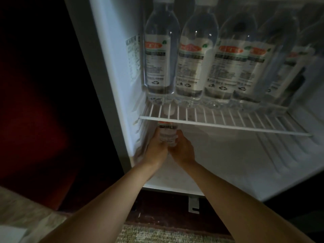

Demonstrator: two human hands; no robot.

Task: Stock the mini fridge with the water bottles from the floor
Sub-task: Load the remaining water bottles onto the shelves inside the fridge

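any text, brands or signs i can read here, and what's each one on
No words can be read.
On the shelf bottles: a recycling sign low on the nearer labels; red logo and print too blurred.
On the held bottle: label too blurred.
On the sticker, stuck to the fridge wall: print too small.

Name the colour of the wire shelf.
The wire shelf is white, best seen in the head view.

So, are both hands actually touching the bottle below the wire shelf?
Touching. The head view shows the left hand and right hand curled around the water bottle from both sides, just under the wire shelf.
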